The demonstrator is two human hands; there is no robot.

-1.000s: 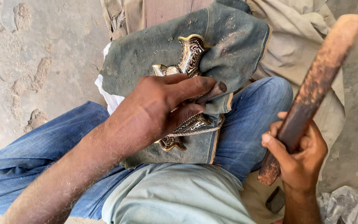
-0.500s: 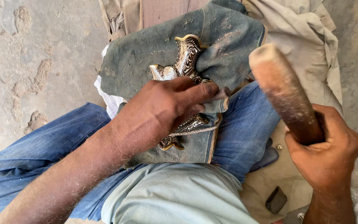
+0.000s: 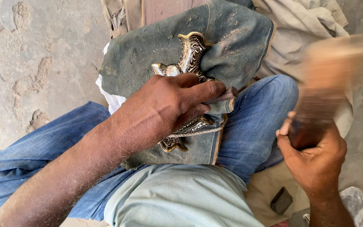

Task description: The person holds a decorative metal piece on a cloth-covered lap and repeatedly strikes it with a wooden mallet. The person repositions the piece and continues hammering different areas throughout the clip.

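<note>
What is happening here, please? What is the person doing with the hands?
A seated person works on an ornate metal piece with engraved scrollwork, laid on a folded piece of worn denim over the lap. The left hand presses down on the piece and holds a thin dark tool between the fingers. The right hand grips a wooden mallet, raised and blurred by motion. A small dark block lies on the cloth near the right hand.
</note>
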